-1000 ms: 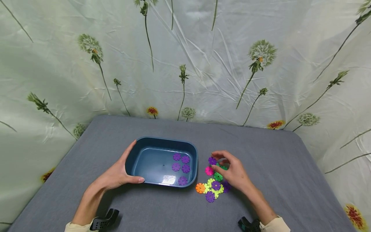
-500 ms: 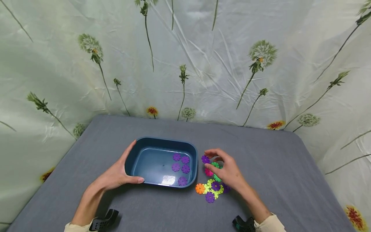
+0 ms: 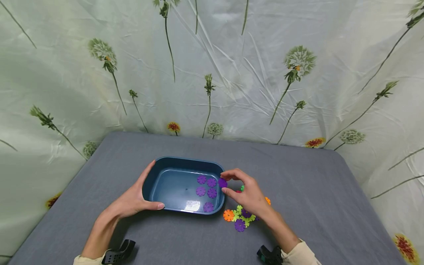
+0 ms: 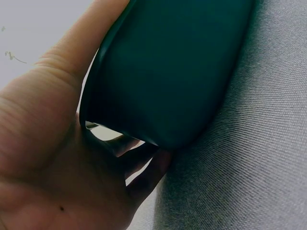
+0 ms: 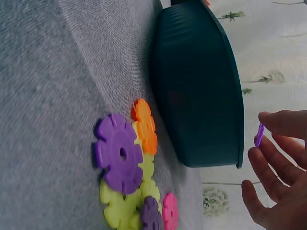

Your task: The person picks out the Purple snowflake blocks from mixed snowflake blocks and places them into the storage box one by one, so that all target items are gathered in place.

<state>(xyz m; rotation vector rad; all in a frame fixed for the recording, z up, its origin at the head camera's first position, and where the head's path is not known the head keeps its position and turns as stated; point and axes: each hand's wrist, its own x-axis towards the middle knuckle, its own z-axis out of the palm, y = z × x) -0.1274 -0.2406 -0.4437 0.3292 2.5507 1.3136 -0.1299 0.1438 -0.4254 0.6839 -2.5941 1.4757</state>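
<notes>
A blue plastic bin [image 3: 169,187] stands on the cloth, with several purple notched discs [image 3: 200,191] lying flat in its right part. My left hand [image 3: 130,197] grips the bin's left end, thumb along the near rim and fingers around the outer wall; the left wrist view shows that wall [image 4: 168,72] close up. Between thumb and fingertips my right hand [image 3: 248,193] pinches another purple disc [image 5: 260,135], held on edge at the bin's right rim. Right of the bin lies a loose pile of discs: purple [image 5: 120,153], yellow-green [image 5: 117,206], orange [image 3: 228,215] and pink [image 5: 170,211]. The right hand hides part of it.
Grey cloth [image 3: 185,243] covers the table. Behind it hangs a pale curtain [image 3: 238,73] printed with dandelions. Each wrist wears a black camera band [image 3: 119,252]. One orange disc [image 3: 267,200] peeks out beside the right wrist.
My right hand has moved left with the purple disc, from over the pile to the bin's right rim. The left hand and bin have stayed in place.
</notes>
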